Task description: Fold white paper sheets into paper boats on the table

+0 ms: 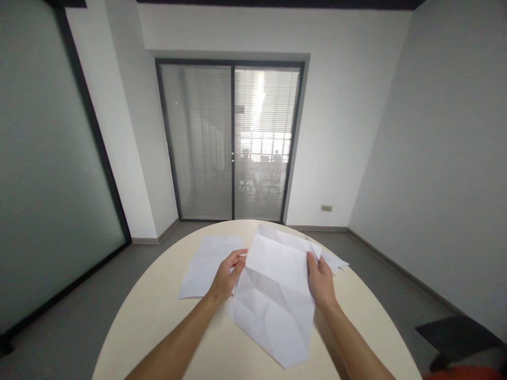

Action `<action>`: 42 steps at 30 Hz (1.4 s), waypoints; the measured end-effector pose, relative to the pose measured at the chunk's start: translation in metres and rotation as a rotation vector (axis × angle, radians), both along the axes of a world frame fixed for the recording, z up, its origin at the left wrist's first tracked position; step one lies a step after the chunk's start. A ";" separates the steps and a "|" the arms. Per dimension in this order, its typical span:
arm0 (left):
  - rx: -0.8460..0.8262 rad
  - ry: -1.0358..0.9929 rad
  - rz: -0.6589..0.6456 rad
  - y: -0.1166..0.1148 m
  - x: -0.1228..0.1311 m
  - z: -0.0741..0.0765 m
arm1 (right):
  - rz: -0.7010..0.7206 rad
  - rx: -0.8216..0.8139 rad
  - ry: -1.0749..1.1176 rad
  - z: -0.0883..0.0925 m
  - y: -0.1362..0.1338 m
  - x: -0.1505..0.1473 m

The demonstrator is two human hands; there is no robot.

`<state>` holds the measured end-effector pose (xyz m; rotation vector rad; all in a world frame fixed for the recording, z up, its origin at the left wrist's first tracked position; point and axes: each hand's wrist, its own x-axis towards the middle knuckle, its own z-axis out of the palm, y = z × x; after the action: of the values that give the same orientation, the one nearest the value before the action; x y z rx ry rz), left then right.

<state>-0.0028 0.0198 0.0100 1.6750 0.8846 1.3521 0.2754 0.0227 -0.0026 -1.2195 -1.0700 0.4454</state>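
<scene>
A creased white sheet of paper (273, 306) is lifted above the round table, its near corner pointing toward me. At its left edge, my left hand (229, 272) pinches the paper between thumb and fingers. My right hand (320, 277) grips the opposite edge, with the thumb lying on top of the sheet. Fold lines cross the paper, and its far part bends up. Flat on the table to the left lies another white sheet (206, 264), partly behind my left hand. More white paper (335, 261) with pointed corners shows beyond my right hand.
The cream round table (158, 327) fills the foreground. Beyond it stands a dark-framed glass door (233, 142) with blinds. A frosted glass panel (47, 174) is on the left. A dark flat object (455, 335) and something red (463, 372) show at lower right.
</scene>
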 end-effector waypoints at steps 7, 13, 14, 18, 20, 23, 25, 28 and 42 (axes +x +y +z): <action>-0.049 0.084 0.193 -0.002 0.008 0.012 | 0.186 -0.025 0.124 0.005 -0.005 -0.014; -0.023 0.038 0.573 0.043 -0.057 0.005 | -0.160 -0.013 -0.291 -0.014 0.014 0.033; -0.041 0.090 0.632 0.052 -0.072 -0.001 | -0.232 -0.004 -0.423 -0.020 0.018 0.041; -0.082 0.369 0.739 0.073 -0.116 -0.033 | -0.425 -0.160 -0.672 -0.048 0.027 0.065; -0.095 0.503 0.763 0.076 -0.129 -0.047 | -0.481 -0.224 -0.699 -0.057 0.029 0.070; -0.008 0.627 0.812 0.075 -0.132 -0.055 | -0.480 -0.219 -0.721 -0.059 0.029 0.072; 0.114 0.631 0.844 0.071 -0.124 -0.053 | -0.397 -0.135 -0.702 -0.053 0.028 0.068; 0.121 0.455 0.725 0.062 -0.090 -0.042 | -0.183 0.034 -0.692 -0.037 0.023 0.051; -0.403 -0.285 0.124 -0.020 0.041 0.002 | 0.465 0.275 -1.012 0.026 -0.042 -0.050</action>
<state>0.0378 -0.0005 0.0117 1.1066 1.0231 1.3466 0.2254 -0.0190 0.0231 -0.9210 -2.2220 -0.0210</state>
